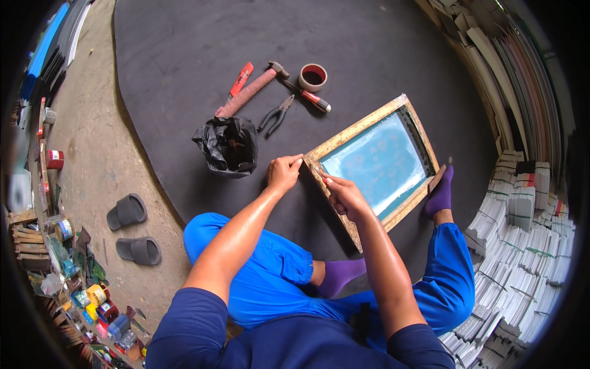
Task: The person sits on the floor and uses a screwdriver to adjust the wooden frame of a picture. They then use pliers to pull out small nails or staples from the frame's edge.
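Observation:
A wooden screen-printing frame (382, 127) with blue mesh (378, 161) stands at a slant before me. Its right corner is by my purple-socked foot (440, 192). My left hand (284, 173) is closed, its fingertips pressed at the frame's left corner. My right hand (347, 198) is curled with thumb and forefinger pinched over the same wooden edge, just right of the left hand. Whatever sits in that pinch is too small to make out. A short wooden piece (437, 178) lies between the foot and the frame.
On the dark mat (369, 49) lie a black plastic bag (212, 144), pliers (278, 115), a hammer (249, 92), a red cutter (241, 79), a screwdriver (316, 101) and a tape roll (313, 78). Slippers (128, 211) lie left; paper stacks (513, 270) stand right.

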`<state>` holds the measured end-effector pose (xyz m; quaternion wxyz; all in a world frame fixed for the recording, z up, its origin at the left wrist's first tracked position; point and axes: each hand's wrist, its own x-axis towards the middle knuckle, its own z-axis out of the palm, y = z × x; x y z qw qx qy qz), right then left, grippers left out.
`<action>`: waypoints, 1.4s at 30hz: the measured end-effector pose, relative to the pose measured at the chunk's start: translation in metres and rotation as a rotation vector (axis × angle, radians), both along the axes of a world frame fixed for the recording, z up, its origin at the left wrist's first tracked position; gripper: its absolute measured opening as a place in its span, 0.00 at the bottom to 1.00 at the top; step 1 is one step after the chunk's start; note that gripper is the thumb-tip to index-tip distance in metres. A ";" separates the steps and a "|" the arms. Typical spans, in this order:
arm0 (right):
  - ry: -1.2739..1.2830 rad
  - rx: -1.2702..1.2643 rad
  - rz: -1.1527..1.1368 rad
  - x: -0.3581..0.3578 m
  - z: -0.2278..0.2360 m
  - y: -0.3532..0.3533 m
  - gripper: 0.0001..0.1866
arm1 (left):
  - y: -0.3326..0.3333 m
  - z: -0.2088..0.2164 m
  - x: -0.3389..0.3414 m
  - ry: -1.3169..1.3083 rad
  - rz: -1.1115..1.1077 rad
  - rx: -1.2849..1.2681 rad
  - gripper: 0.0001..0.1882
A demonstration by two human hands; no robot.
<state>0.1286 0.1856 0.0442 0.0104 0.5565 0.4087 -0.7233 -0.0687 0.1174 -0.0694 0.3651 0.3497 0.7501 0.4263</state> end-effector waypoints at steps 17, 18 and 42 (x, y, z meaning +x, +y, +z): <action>-0.601 1.166 0.293 0.183 -0.046 0.002 0.14 | -0.042 0.019 0.167 -0.183 0.237 -0.159 0.47; -0.598 1.158 0.286 0.194 -0.045 0.003 0.13 | -0.040 0.017 0.185 -0.116 0.271 -0.151 0.52; -0.332 1.066 0.341 0.109 -0.060 -0.082 0.15 | -0.023 0.017 0.050 0.485 -0.047 -0.248 0.52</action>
